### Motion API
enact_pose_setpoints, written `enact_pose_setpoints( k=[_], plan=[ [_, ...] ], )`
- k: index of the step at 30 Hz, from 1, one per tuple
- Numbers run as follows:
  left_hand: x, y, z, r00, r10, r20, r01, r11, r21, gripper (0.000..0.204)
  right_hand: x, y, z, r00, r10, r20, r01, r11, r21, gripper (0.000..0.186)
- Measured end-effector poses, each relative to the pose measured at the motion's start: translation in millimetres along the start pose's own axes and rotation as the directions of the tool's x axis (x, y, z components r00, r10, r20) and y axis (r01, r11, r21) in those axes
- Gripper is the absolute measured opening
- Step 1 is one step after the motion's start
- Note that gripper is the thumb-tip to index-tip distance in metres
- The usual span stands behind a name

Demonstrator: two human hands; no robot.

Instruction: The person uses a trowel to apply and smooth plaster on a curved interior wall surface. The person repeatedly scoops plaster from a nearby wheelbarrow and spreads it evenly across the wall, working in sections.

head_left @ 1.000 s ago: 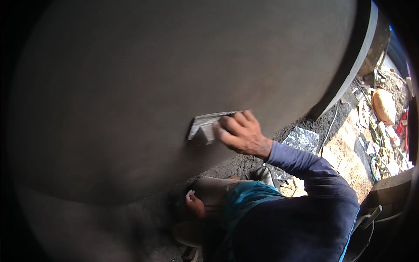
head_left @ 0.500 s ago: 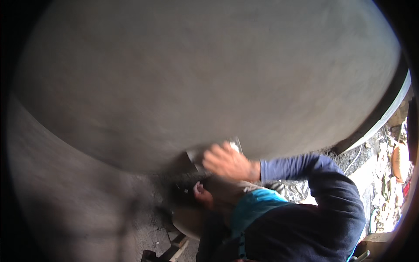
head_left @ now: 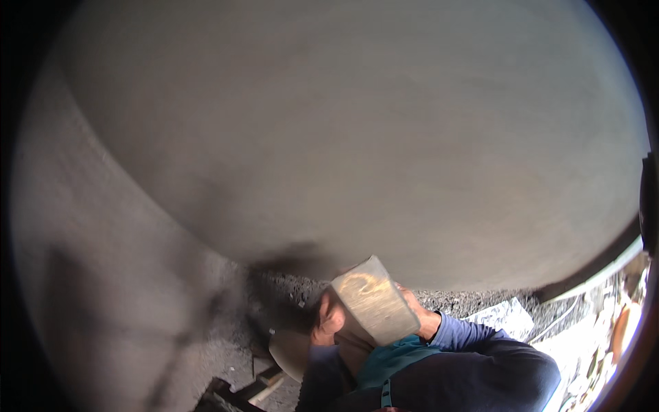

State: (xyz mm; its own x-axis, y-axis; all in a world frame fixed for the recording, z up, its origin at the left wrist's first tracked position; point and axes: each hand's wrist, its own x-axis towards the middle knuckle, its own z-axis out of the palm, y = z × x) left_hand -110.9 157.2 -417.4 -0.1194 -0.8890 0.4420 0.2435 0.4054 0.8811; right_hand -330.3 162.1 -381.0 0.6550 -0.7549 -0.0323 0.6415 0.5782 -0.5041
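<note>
My right hand [head_left: 420,317] grips a rectangular wooden float [head_left: 374,305], which is lifted off the wall and tilted so its worn flat face points up at me. The float hides most of that hand. Just left of it, my left hand [head_left: 328,321] curls on the upper rim of a pale round pan [head_left: 288,353] held low in front of my body. A smooth grey plastered wall [head_left: 357,137] fills the upper view. A second plastered surface [head_left: 103,288] meets it on the left.
Dark gravel [head_left: 467,299] lies along the foot of the wall. A pale crumpled sheet [head_left: 504,317] rests on the ground at right, with bright rubble [head_left: 618,329] beyond it. Wooden pieces [head_left: 264,388] lie below the pan.
My right hand has drawn the float down off the wall and turned its face up toward me. My view has swung left, and the rubble at right has slid to the edge.
</note>
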Motion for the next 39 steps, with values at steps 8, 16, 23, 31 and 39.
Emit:
enact_pose_setpoints(
  k=[8,16,23,31,39],
  plan=[
    [-4,32,50,0.987,-0.159,-0.007,0.159,0.987,0.025,0.044,4,-10,-38,0.932,0.323,0.162,-0.339,0.627,0.702,0.045],
    [0,8,55,0.946,0.042,-0.321,-0.089,0.987,-0.135,0.034,-18,-36,-13,0.952,0.048,-0.302,-0.217,0.802,-0.557,0.029],
    [7,23,-22,0.329,-0.284,-0.901,-0.198,0.912,-0.36,0.055,-63,-134,63,0.366,-0.65,0.666,0.246,-0.623,-0.743,0.018],
    [-33,-22,-72,0.083,-0.151,-0.985,0.039,0.988,-0.148,0.037,-47,-211,78,-0.186,-0.241,0.953,-0.24,-0.929,-0.282,0.034],
    [45,6,-109,0.463,0.305,-0.832,0.098,0.916,0.39,0.037,-48,-211,77,-0.097,-0.209,0.973,-0.277,-0.934,-0.228,0.043]
  ],
)
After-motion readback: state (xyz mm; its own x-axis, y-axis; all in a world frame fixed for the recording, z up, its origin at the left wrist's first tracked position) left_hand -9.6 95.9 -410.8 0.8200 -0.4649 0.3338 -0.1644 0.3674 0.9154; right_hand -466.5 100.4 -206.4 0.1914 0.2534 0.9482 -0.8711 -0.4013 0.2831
